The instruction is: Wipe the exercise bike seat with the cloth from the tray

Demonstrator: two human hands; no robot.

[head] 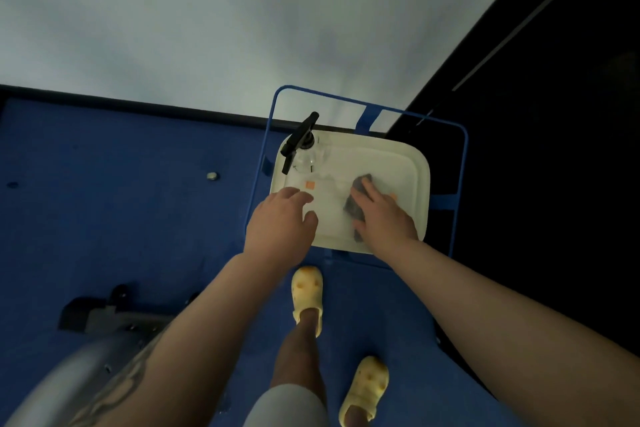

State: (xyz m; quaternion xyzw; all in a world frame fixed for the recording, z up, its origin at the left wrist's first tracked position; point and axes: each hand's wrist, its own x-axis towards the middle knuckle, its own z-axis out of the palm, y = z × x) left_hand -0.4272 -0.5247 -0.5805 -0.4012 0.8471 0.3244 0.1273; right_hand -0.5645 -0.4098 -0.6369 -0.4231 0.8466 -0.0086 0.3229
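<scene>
Cloth [358, 196], dark grey, folded, on white plastic tray [417, 170]: likely light, limp; pinch a free edge. Right hand [382, 215] fingers flat on it, grip unclear; left hand [280, 218] fingers spread, empty.

An indoor exercise room, suggested by blue carpet [121, 218] meeting a plain white wall [207, 28], the grey metal base of an exercise machine [104, 319] on the floor, and a blue-framed stand [464, 156] holding cleaning supplies.
</scene>
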